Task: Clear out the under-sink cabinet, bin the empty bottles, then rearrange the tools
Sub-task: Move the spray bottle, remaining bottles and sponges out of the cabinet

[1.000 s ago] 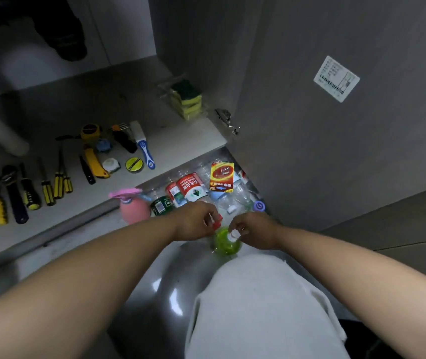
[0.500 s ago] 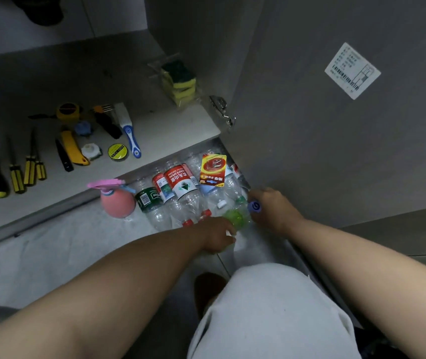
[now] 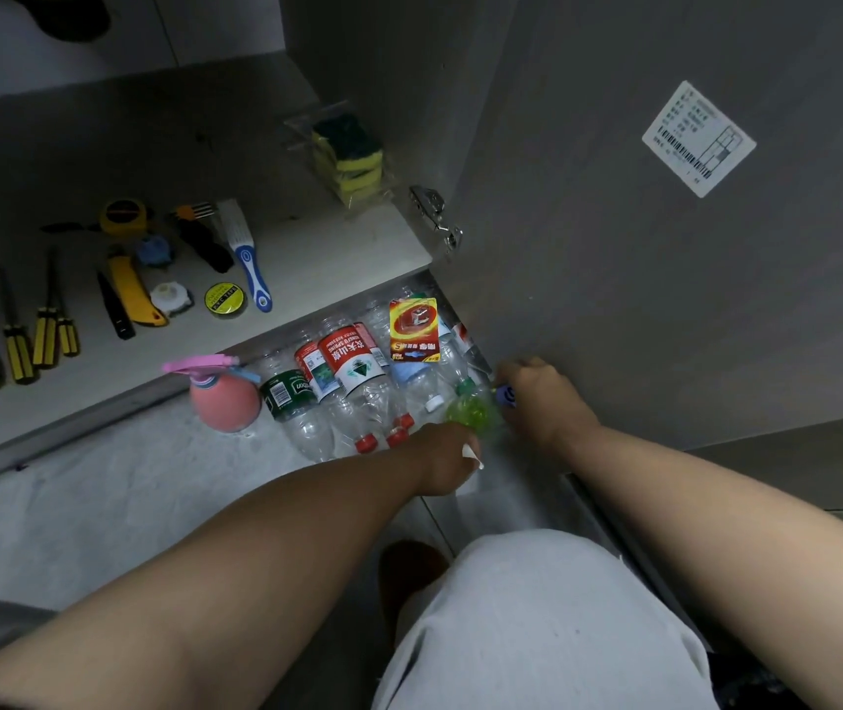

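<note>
Red-label bottles (image 3: 352,358) x2, L fingers (image 3: 463,442) pinch white item (image 3: 474,456), R fingers (image 3: 521,372) grip blue cap (image 3: 506,395)

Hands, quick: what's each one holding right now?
Left hand: pinches a small white object.
Right hand: grips a blue-capped bottle.

Dim, grey, low-contrast light throughout; the shelf board (image 3: 316,258) beyond the left hand (image 3: 447,457) and the floor (image 3: 101,504) to its left are the palest areas; the cabinet back (image 3: 127,125) far beyond both hands sinks into shadow; the door panel (image 3: 665,310) above the right hand (image 3: 545,402) is flat and dull; the forearms (image 3: 255,556) nearer than the hands bulge with wide-angle stretch; the bottle labels (image 3: 352,358) beyond the left hand look slightly soft.
</note>
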`<action>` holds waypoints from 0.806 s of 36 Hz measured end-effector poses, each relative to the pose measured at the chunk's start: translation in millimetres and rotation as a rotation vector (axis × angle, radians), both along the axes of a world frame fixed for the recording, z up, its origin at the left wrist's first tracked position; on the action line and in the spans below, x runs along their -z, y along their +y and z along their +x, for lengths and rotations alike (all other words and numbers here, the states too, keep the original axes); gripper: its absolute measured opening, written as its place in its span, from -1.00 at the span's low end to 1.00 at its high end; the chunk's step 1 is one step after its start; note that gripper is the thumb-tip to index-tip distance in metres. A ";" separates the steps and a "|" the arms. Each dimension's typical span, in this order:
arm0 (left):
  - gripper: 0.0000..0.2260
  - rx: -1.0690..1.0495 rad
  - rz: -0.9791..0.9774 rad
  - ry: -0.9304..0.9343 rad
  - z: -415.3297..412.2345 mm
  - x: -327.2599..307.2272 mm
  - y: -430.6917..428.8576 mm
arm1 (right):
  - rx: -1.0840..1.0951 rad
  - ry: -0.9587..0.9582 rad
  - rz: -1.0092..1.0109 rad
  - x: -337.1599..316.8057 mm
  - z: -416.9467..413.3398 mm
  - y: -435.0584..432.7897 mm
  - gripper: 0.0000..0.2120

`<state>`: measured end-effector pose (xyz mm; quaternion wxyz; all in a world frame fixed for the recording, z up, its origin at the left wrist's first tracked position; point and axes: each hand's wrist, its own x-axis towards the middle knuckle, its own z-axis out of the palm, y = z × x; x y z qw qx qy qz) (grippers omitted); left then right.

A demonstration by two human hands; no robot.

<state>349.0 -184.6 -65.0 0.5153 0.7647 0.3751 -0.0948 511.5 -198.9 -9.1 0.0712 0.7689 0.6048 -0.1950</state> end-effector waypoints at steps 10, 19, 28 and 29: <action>-0.84 -0.059 0.043 -0.016 2.2 5.8 9.5 | -0.091 -0.066 -0.062 -5.7 -0.4 3.1 -0.73; -0.60 -0.062 -0.006 0.040 -0.4 6.5 14.3 | -0.036 -0.011 -0.066 -10.4 3.4 -0.1 -0.70; -0.54 -0.068 0.026 -0.015 -16.0 -14.0 23.3 | -0.069 -0.058 -0.056 -26.5 -2.4 -1.4 -0.74; -0.54 -0.068 0.046 -0.013 -21.0 -19.5 26.0 | -0.082 -0.071 -0.047 -29.6 -4.9 0.3 -0.71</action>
